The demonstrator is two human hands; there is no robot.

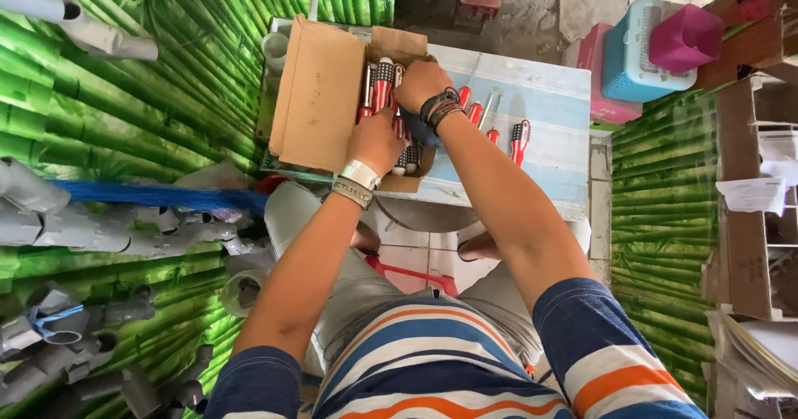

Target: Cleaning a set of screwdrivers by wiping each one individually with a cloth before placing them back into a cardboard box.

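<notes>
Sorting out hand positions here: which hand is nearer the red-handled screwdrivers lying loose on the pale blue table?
Right. The right hand sits just beside the red-handled screwdrivers; the left hand is farther off, over the open cardboard box.

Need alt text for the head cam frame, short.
Seen from above, a person's left hand and right hand reach into an open cardboard box of red-and-black-handled screwdrivers on a pale blue table. More screwdrivers lie loose on the table beside it; grey pipe fittings sit at left on green bamboo-print sheeting.
</notes>
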